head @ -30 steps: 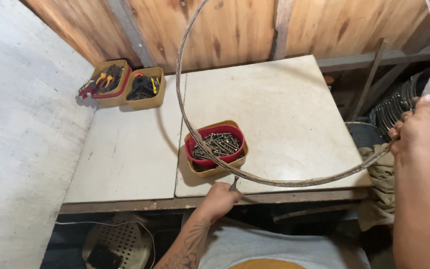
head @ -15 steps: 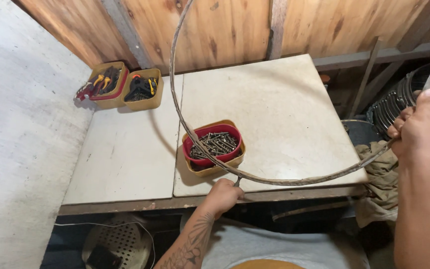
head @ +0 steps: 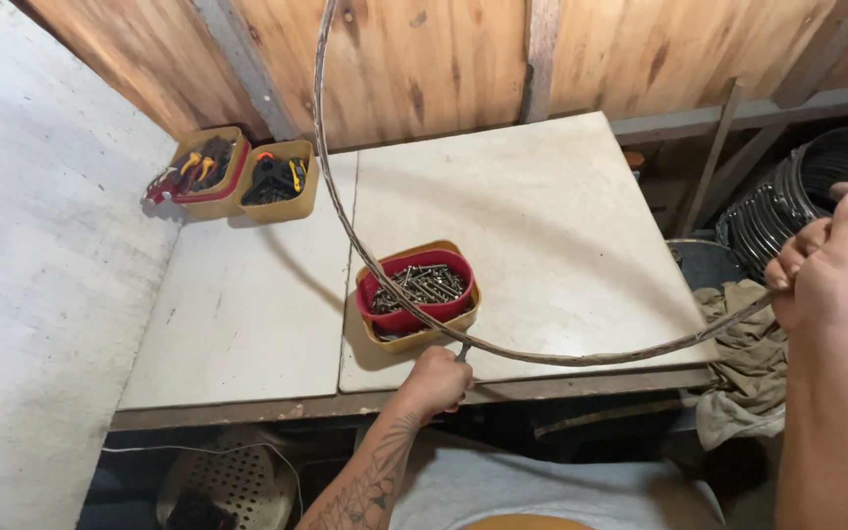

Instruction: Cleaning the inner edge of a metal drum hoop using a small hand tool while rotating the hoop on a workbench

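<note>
Far left, back corner of the surface (head: 247,324): two tan trays side by side, touching. The left tray (head: 210,173) has a red liner and hand tools with yellow and dark handles; the right tray (head: 282,181) holds dark tools, one with a yellow handle.

Centre, near the front edge: red tub of screws (head: 414,290) nested in a tan tray, sitting on the right-hand panel just beside the seam between the two pale panels.

Our left hand (head: 436,380) sits at the front edge, just below the tub, grip clenched around the low point of the metal hoop (head: 345,236). The hoop rises from there up the left side, crosses in front of the tub and leaves the top of the view against the wooden wall (head: 424,59). To the right it sweeps low over the surface toward our right hand (head: 836,270).

Right hand is off the surface's right edge, raised, grip clenched on the hoop, thumb up. Behind it: stack of dark wire rings (head: 787,196). Below it: crumpled olive cloth (head: 738,344).

Under the surface, lower left: perforated metal disc (head: 233,481).
</note>
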